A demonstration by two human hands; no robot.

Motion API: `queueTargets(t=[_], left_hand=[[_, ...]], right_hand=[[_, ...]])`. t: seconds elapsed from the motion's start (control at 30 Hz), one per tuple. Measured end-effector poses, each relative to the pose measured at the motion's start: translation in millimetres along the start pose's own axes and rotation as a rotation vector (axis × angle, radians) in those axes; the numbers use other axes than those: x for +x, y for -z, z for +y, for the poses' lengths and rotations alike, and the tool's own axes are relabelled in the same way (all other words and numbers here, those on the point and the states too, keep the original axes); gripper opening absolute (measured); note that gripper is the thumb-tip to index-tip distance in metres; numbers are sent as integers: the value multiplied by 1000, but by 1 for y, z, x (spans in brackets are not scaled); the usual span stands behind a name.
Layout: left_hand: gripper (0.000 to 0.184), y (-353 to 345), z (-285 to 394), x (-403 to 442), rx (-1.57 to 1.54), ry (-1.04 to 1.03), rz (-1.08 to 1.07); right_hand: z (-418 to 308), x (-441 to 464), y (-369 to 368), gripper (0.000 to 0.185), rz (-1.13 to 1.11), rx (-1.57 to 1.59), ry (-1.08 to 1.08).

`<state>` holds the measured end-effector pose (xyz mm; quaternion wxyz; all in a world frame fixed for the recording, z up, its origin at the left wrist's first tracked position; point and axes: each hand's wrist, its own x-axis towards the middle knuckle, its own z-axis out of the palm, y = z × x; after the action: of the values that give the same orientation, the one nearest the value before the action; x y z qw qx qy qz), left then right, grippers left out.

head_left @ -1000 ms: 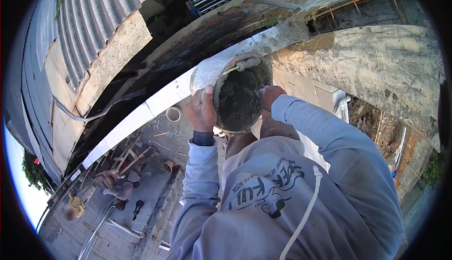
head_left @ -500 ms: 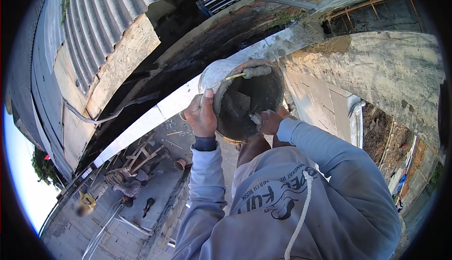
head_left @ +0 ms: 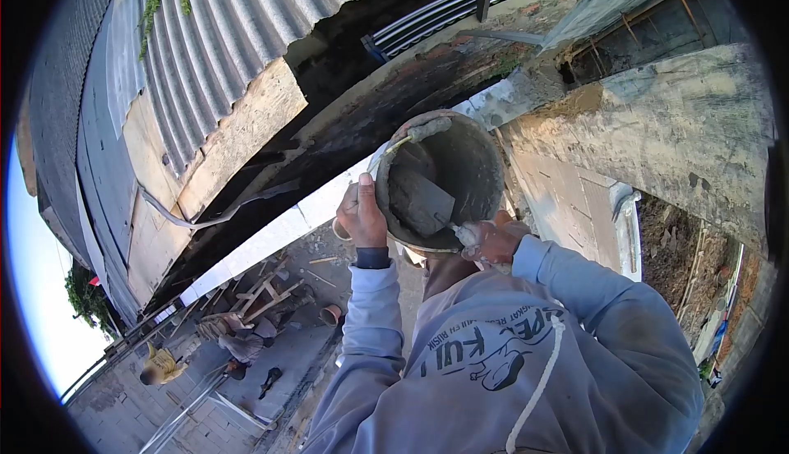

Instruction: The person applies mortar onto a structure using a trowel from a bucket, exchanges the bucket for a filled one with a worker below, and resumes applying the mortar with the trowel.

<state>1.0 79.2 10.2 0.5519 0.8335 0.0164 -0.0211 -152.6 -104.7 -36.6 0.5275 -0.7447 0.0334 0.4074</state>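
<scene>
A mortar-stained bucket (head_left: 481,154) is tilted in front of my chest, its open mouth facing me. My left hand (head_left: 362,212) is closed round its left rim. A wire handle with a mortar-caked grip (head_left: 430,129) lies across the upper rim. My right hand (head_left: 493,240) is closed on the caked handle of a trowel at the bucket's lower right. The trowel's flat grey blade (head_left: 421,200) is inside the bucket, over dark wet mortar. How much mortar lies beneath the blade is hidden.
A corrugated roof sheet (head_left: 246,27) juts in at upper left. Concrete beams (head_left: 649,117) run behind and to the right of the bucket. Far below at lower left are two people (head_left: 162,365) (head_left: 244,345), wooden pieces (head_left: 267,296) and a small bucket (head_left: 330,314).
The bucket has shifted right in view and its inside shows more. My right hand has drawn back toward the lower right rim, and the trowel blade has come into clear view.
</scene>
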Motion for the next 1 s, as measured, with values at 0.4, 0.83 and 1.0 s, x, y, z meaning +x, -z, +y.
queueTargets(t=[0.4,0.83,1.0], left_hand=[[39,63,-10,-17,-207,227,284],[37,64,-23,-9,-92,289,373],[40,48,-20,3,-76,262,383]], right_hand=[[29,-74,53,55,422,-128,203],[159,-68,193,17,624,1277,-87],[152,-82,190,15,711,1213,-44]])
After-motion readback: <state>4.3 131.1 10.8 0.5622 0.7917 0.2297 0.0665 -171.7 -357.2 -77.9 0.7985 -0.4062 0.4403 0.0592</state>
